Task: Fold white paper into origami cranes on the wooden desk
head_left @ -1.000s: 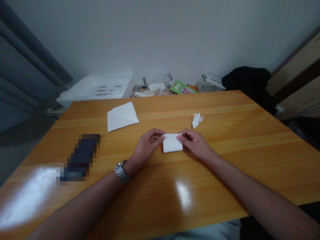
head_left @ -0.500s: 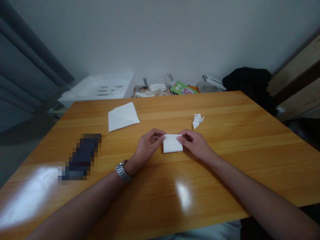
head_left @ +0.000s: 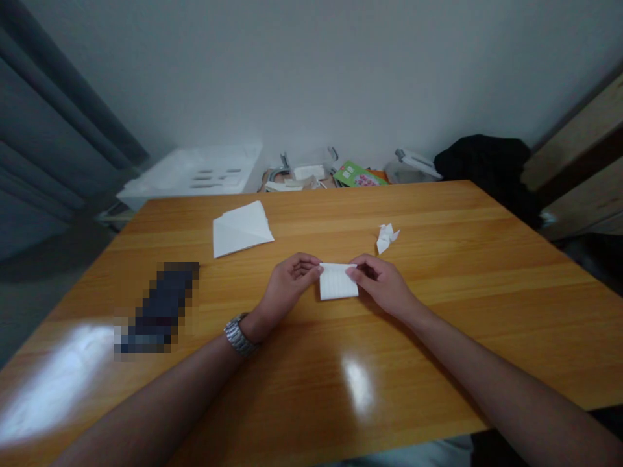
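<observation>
A small folded piece of lined white paper [head_left: 337, 285] is held between my two hands over the wooden table [head_left: 272, 402]. My left hand [head_left: 291, 282] pinches its upper left corner between thumb and fingers. At the upper right corner, my right hand [head_left: 379, 280] grips it the same way, its thumb lying on the front. The fingertips behind the paper are partly hidden. Beyond my right hand lies a small folded paper figure [head_left: 386, 238]. Farther left, a stack of white paper sheets [head_left: 242, 230] rests on the table.
A dark, pixelated object [head_left: 163, 305] lies at the table's left. Behind the far edge are a white tray [head_left: 195, 170], a green booklet [head_left: 359, 174], a clear container [head_left: 413, 170] and a black cloth-like heap [head_left: 481, 159].
Both hands keep their hold on the folded paper, whose shape looks the same. The whole view has shifted very slightly.
</observation>
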The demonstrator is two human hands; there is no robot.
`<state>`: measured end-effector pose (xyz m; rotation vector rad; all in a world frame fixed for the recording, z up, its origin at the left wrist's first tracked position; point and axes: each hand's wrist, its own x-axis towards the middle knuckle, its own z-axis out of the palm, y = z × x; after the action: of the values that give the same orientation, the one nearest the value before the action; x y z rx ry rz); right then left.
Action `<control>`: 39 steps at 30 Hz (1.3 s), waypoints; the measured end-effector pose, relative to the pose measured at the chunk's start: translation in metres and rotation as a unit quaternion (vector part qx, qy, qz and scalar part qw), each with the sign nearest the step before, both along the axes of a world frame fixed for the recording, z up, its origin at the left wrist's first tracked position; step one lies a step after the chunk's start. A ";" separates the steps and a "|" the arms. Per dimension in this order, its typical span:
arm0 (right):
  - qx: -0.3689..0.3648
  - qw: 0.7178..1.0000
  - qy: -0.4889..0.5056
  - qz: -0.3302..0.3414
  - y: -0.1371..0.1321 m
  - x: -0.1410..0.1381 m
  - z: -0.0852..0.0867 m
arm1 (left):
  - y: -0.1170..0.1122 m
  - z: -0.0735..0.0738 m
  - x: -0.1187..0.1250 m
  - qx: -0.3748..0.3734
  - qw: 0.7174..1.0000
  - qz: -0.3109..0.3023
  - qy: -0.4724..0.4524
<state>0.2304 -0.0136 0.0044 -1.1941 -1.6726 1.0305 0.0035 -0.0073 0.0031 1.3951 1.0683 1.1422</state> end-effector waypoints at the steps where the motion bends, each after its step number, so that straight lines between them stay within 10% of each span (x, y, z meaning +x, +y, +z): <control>1: 0.002 1.000 0.002 -0.001 0.000 0.000 0.000 | 0.000 0.000 0.000 -0.004 1.000 0.002 -0.003; 39: 0.069 0.996 -0.041 0.029 -0.009 -0.006 0.012 | -0.009 0.001 0.005 0.084 0.991 -0.030 0.097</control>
<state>0.2248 -0.0228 0.0166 -1.1164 -1.8215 0.8963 0.0087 -0.0166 0.0039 1.6882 1.0766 1.0898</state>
